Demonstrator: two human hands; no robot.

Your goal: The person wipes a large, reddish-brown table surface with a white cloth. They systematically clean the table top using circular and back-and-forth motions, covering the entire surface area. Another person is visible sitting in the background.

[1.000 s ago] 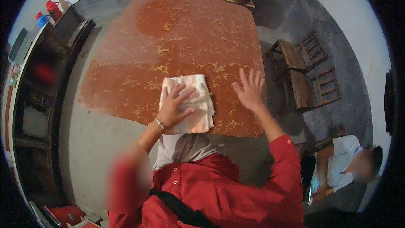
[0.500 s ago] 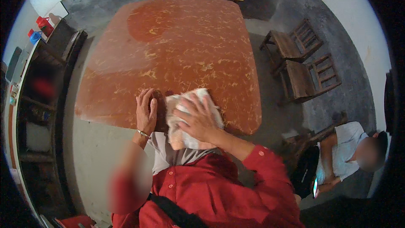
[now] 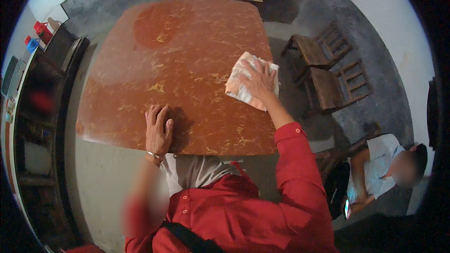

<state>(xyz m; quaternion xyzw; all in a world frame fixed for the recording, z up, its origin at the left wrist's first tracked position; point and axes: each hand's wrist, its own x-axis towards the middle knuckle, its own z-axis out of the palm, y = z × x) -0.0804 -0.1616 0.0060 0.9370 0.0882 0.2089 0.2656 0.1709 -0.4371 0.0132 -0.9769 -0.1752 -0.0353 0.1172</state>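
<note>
right hand (image 3: 258, 80) spread open on the cloth (image 3: 234, 87) at the table's (image 3: 197, 93) right edge
flat palm and even pressure should suit this edge; left hand (image 3: 158, 131) rests loosely open, empty, near the front.

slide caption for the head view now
Right hand on a pale cloth at the right edge of the reddish-brown table, left hand at its near edge.

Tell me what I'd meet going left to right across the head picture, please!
Shelf → left hand → cloth → chairs → the sitting person's white shirt.
</note>
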